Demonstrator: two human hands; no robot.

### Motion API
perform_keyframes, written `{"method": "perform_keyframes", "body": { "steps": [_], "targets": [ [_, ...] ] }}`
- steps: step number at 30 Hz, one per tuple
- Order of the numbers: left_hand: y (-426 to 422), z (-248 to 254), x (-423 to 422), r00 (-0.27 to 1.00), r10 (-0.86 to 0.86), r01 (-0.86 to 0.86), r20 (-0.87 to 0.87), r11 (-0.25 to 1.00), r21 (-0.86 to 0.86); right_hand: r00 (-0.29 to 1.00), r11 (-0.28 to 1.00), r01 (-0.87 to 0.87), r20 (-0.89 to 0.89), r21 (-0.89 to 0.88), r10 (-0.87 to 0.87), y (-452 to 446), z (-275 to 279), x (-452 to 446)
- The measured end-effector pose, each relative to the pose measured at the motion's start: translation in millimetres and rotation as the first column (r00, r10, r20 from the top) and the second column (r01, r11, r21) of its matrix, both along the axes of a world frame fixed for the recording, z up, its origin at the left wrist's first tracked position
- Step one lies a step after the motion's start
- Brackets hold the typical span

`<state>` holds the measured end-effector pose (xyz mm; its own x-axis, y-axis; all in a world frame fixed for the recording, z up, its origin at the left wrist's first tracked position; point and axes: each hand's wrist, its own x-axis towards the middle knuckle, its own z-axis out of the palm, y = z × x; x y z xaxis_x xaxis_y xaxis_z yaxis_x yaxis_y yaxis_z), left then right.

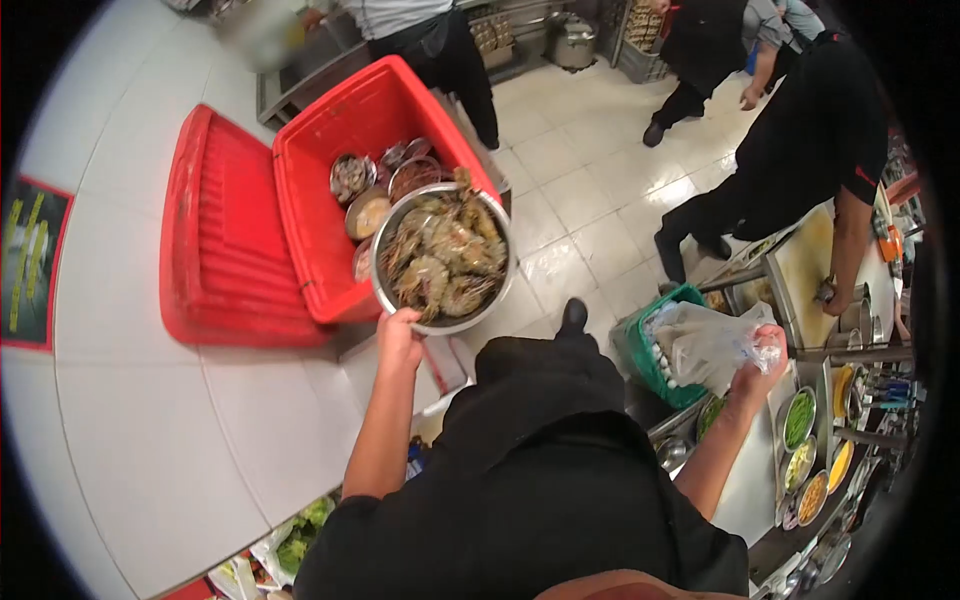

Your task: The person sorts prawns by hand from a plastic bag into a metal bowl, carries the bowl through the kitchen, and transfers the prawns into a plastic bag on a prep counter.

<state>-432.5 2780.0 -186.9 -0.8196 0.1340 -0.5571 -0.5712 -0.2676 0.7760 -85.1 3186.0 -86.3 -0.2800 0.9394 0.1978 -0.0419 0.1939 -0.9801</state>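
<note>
Both are closed: left hand [400, 340] on shrimp bowl [463, 324], right hand [760, 368] on plastic bag [708, 345].

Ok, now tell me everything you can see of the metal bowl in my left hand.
The metal bowl is round, silvery and looks like steel, with a plain, pale rim. Its open top faces the camera, showing a heap of whole, grey-brown prawns filling it, some poking over the far rim. The left hand grips it by the near edge. In the view it overlaps the near right side of the open red cooler; whether they touch is unclear.
</note>
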Motion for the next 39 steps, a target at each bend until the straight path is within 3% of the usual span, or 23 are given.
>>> {"method": "perform_keyframes", "body": {
  "steps": [4, 8, 10, 11, 12, 14, 16, 18, 20, 21, 23, 26, 28, 32, 34, 35, 38, 39],
  "targets": [
    [40.0, -1.7, -33.3, 0.994, 0.107, -0.104, -0.029, 0.991, 0.088, 0.999, 0.997, -0.047, -0.015, 0.058, 0.048, 61.0, -7.4, -58.0],
    [51.1, -48.6, -77.9, 0.988, 0.154, -0.152, -0.013, 0.986, 0.066, 0.989, 0.989, -0.145, -0.015, 0.003, 0.145, 107.7, -17.3, -124.5],
    [97.2, -1.2, -79.7, 0.982, 0.183, -0.185, 0.041, 0.982, 0.048, 0.980, 0.981, -0.194, 0.048, 0.019, 0.193, 138.8, -27.8, -153.6],
    [119.7, 27.6, -79.1, 0.980, 0.196, -0.194, -0.038, 0.980, 0.044, 0.974, 0.974, -0.226, 0.019, -0.014, 0.226, 151.7, -31.6, -170.5],
    [128.1, 22.8, -82.6, 0.976, 0.197, -0.191, -0.098, 0.979, 0.066, 0.970, 0.970, -0.244, 0.009, -0.020, 0.244, 149.5, -36.2, -189.2],
    [135.1, 4.6, -104.6, 0.973, 0.204, -0.220, 0.109, 0.963, 0.158, 0.958, 0.966, -0.260, 0.129, 0.017, 0.256, 170.1, -34.0, -222.7],
    [155.3, -0.4, -112.1, 0.971, 0.238, -0.234, -0.020, 0.966, 0.112, 0.953, 0.958, -0.287, 0.105, 0.005, 0.284, 191.4, -37.2, -245.1],
    [171.9, 0.1, -127.9, 0.957, 0.282, -0.277, -0.061, 0.957, 0.082, 0.945, 0.945, -0.327, -0.038, -0.025, 0.326, 213.1, -43.5, -271.1],
    [171.1, -15.2, -146.7, 0.938, 0.342, -0.345, 0.052, 0.937, 0.062, 0.948, 0.948, -0.316, -0.034, -0.030, 0.315, 222.6, -50.6, -290.7],
    [188.3, 9.5, -149.9, 0.945, 0.315, -0.320, 0.086, 0.946, 0.045, 0.951, 0.951, -0.307, -0.035, -0.031, 0.306, 234.3, -53.6, -298.9],
    [167.7, -42.1, -177.5, 0.931, 0.347, -0.355, 0.114, 0.933, 0.059, 0.951, 0.948, -0.301, -0.105, -0.106, 0.290, 248.6, -57.1, -314.5],
    [145.4, -96.6, -221.6, 0.903, 0.388, -0.405, 0.186, 0.912, 0.060, 0.956, 0.958, -0.278, 0.076, -0.070, 0.283, 259.2, -75.7, -337.7],
    [152.0, -103.1, -245.0, 0.902, 0.396, -0.410, 0.172, 0.910, 0.057, 0.950, 0.967, -0.250, 0.180, -0.049, 0.255, 272.4, -90.2, -348.8],
    [182.2, -68.5, -270.2, 0.936, 0.329, -0.344, 0.128, 0.930, 0.129, 0.904, 0.987, -0.159, 0.406, 0.031, 0.133, 296.1, -123.5, -356.0],
    [175.2, -83.0, -284.3, 0.943, 0.305, -0.325, 0.135, 0.931, 0.166, 0.859, 0.995, -0.092, 0.507, 0.033, 0.063, 306.1, -155.5, -358.0],
    [172.4, -83.9, -291.7, 0.945, 0.286, -0.310, 0.159, 0.939, 0.151, 0.795, 0.989, -0.090, 0.606, 0.116, 0.002, 324.6, -185.8, -351.1],
    [165.8, -92.1, -301.4, 0.950, 0.294, -0.307, 0.104, 0.940, 0.149, 0.719, 0.987, -0.036, 0.690, 0.157, -0.083, 337.1, -213.8, -344.9],
    [184.8, -60.4, -296.6, 0.944, 0.313, -0.325, 0.101, 0.935, 0.140, 0.692, 0.992, -0.003, 0.716, 0.127, -0.090, 344.7, -223.2, -345.9]
  ]
}}
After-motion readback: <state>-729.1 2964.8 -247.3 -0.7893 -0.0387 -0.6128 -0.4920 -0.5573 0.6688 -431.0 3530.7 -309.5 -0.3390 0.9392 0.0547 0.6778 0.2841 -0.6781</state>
